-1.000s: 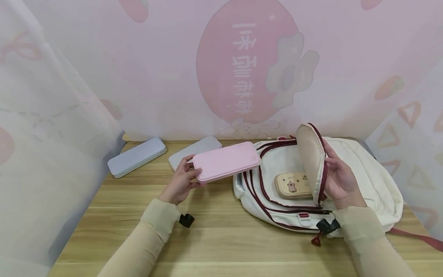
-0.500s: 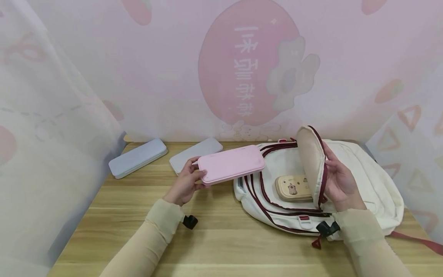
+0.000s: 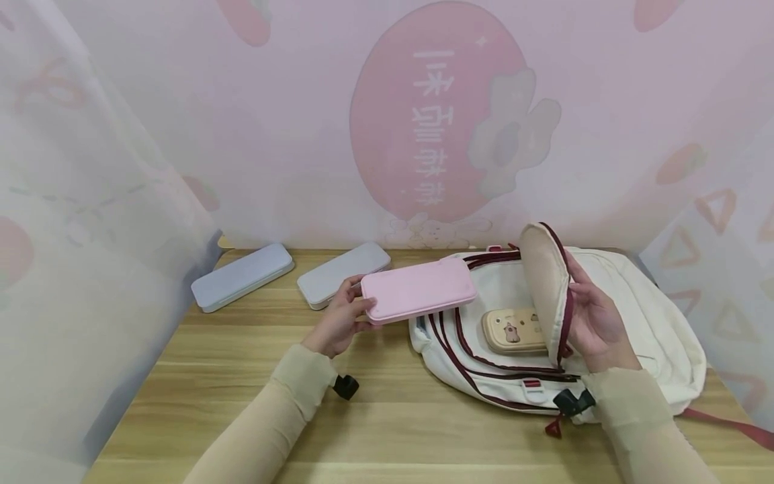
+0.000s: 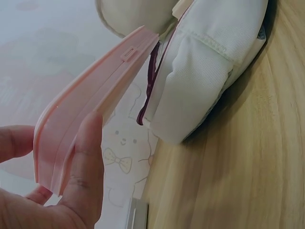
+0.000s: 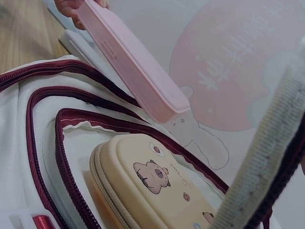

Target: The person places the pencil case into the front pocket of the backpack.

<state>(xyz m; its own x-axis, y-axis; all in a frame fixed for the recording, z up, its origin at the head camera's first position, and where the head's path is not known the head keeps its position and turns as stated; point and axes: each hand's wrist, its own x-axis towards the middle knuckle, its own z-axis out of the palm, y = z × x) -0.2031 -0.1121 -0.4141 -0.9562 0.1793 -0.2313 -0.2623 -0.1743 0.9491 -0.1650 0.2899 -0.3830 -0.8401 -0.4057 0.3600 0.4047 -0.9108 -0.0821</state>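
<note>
In the head view my left hand (image 3: pixel 341 321) pinches one end of a pink pencil case (image 3: pixel 420 291), thumb on one face and fingers on the other. The case is raised off the table, its far end over the near-left edge of a white backpack (image 3: pixel 641 302). A small latch shows on its side in both wrist views. My right hand (image 3: pixel 595 323) grips the dark red zip edge of the backpack's front flap (image 3: pixel 541 282) and holds it up. Inside that pocket lies a cream zip case (image 5: pixel 147 176) with cartoon animals, partly hidden by the flap.
Two more flat cases, one bluish (image 3: pixel 242 277) and one pale grey (image 3: pixel 345 272), lie on the wooden table (image 3: pixel 387 430) at the back left. A red strap (image 3: pixel 732 425) trails off to the right. Printed cloth (image 3: pixel 290 134) walls the back and sides.
My left hand has carried the pink pencil case rightward, further over the backpack. The right hand keeps the flap lifted in about the same place.
</note>
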